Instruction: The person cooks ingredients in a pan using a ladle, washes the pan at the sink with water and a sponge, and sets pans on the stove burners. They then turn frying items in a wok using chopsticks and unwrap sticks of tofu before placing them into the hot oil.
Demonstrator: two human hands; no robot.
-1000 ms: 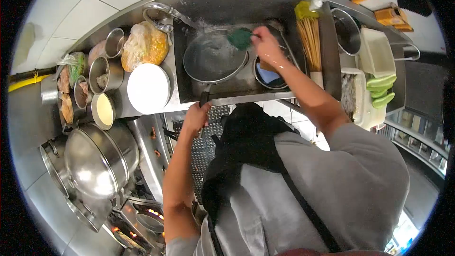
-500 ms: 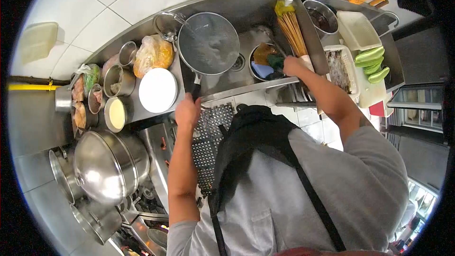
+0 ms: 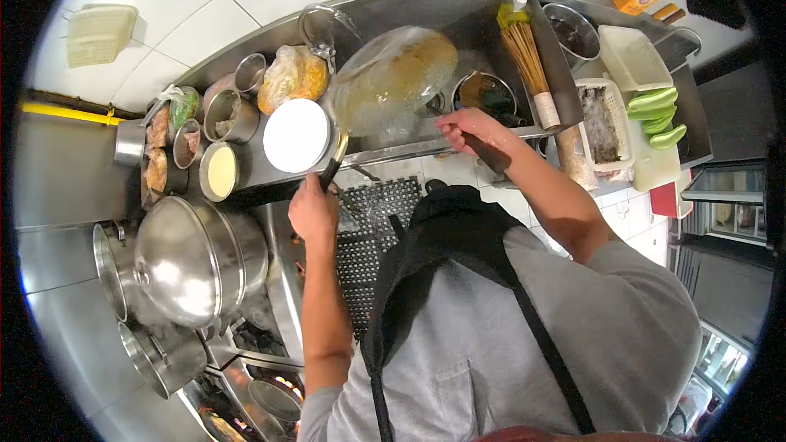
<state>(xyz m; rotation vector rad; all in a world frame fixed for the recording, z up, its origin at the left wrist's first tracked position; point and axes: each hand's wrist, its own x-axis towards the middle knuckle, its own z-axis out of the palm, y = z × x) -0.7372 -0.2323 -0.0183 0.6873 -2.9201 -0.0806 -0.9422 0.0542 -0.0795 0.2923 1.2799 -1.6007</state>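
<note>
The sink (image 3: 413,149), the landmark for all places given here, lies ahead of the person. Left of the sink, toward the near side, stands a large domed steel vessel (image 3: 173,260). The broad pan (image 3: 397,74) is tilted above the left part of the sink, its surface wet, with brownish marks; motion blur makes it uncertain, though likely, that the underside is what shows. A stack of white plates (image 3: 296,135) sits just beside the sink's left end, next to the pan's handle. A round pot (image 3: 515,100) with dark contents rests inside the sink, toward its right; a bundle of thin sticks (image 3: 526,53) leans at the sink's right end.

The left hand (image 3: 315,211), at the sink's near left edge, has its fingers closed around the dark handle (image 3: 330,172). The right hand (image 3: 475,131), at the sink's near rim before the pot, has its fingers bent inward; whether they grip anything cannot be told.

Step in hand, as judged: the wet pan is being tipped and steadied over the sink by one hand. From this pose, a further move calls for a firm wrist and clearance between pan, plates and tap (image 3: 327,51).
</note>
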